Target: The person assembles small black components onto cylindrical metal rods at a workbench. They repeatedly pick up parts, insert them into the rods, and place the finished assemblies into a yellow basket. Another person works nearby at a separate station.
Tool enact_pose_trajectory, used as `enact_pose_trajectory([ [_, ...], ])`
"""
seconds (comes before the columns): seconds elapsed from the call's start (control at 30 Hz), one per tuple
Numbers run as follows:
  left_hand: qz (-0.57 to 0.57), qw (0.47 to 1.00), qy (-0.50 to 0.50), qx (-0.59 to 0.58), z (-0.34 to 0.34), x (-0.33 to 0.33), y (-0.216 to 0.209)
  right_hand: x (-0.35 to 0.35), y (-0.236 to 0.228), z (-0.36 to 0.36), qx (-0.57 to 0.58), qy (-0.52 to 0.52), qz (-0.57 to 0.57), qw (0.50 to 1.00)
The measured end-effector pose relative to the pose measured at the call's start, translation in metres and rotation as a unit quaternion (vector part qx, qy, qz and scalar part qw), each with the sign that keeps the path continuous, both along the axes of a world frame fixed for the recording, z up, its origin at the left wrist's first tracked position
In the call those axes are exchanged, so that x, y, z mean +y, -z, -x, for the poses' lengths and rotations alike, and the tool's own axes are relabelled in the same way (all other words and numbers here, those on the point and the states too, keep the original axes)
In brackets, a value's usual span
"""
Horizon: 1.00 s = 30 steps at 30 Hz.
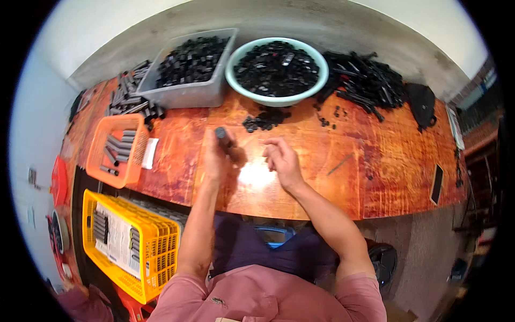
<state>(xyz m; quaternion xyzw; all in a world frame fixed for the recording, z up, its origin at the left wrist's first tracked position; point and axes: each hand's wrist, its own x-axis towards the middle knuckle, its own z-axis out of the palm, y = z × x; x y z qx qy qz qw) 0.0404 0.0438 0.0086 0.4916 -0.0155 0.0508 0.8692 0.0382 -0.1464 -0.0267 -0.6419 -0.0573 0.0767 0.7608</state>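
- I see the left hand (215, 163) closed around a dark grey, cylindrical tube (221, 134), its round end standing up past the fingers; blur hides the lower part of the grip
- I have the right hand (286, 163) just across from it, apart from the tube, fingers bent and drawn in narrow; I cannot tell whether a small piece sits between the fingertips
- Under both hands I see a glossy, reddish-orange wooden table (316, 196), with a bright glare between them
- Straight beyond the hands I make out a loose scatter of small black pieces (263, 120), and behind it a pale green, round basin (276, 100) heaped with more black parts
- Beyond the left hand, I find a clear, rectangular plastic bin (185, 97) full of short black parts
- Left of the left hand I see an orange, openwork plastic basket (104, 175) holding grey tubes (120, 144); nearer the body on that side, a yellow, slatted plastic crate (153, 268)
- Beyond and right of the right hand I view a heap of long black tubes (370, 83), and nearer it, a thin grey stick (340, 165)
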Motion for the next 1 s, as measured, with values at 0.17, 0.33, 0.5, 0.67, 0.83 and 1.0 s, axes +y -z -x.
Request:
enact_pose_trajectory([
  [0.17,-0.010,0.999,-0.035,0.040,-0.002,-0.006,-0.016,-0.002,0.003,-0.002,-0.012,-0.002,0.032,0.999],
  [0.33,0.006,1.000,0.024,-0.018,-0.004,-0.002,-0.015,-0.005,-0.004,-0.002,-0.031,-0.007,0.082,0.996],
  [0.5,-0.063,0.997,0.027,-0.030,-0.009,-0.008,-0.016,-0.008,-0.005,-0.003,-0.042,-0.011,0.109,0.993],
  [0.67,0.168,0.979,0.027,0.110,-0.014,0.004,-0.009,-0.002,-0.008,-0.002,-0.007,-0.033,0.130,0.991],
  [0.83,0.332,0.932,0.064,0.129,-0.015,0.003,0.029,0.005,-0.001,0.004,-0.038,-0.080,0.074,0.993],
  [1.0,0.362,0.924,0.091,0.079,-0.016,-0.011,0.036,0.006,-0.007,0.006,-0.072,-0.082,0.168,0.980],
])
